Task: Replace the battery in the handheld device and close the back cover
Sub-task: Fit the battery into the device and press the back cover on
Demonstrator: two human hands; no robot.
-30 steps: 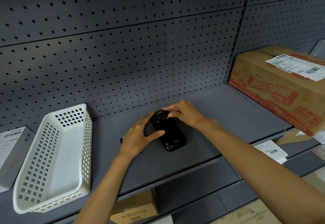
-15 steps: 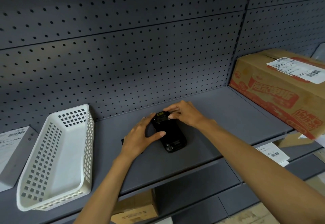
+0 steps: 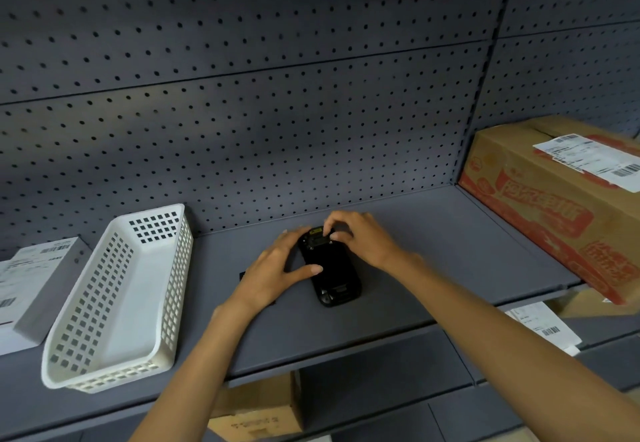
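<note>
Not much has moved since a second ago, only the right hand (image 3: 363, 240) curled its fingertips tighter, now pinching at the far end of the handheld device (image 3: 330, 268). The device lies back-up mid-shelf (image 3: 433, 268), well off the front edge. Left hand (image 3: 273, 271) is spread, thumb pressed on its side, half hiding something dark underneath. White basket (image 3: 114, 306) toward the left edge looks empty; cardboard box (image 3: 561, 206) sits at the right edge.

The left hand (image 3: 273, 270) covers most of a small flat black piece (image 3: 242, 275) — only a corner shows. Right fingertips (image 3: 327, 230) hide the black handheld device's (image 3: 334, 275) far end. The printed brown cardboard box (image 3: 561, 206) is blurred and cut off by the right edge.
</note>
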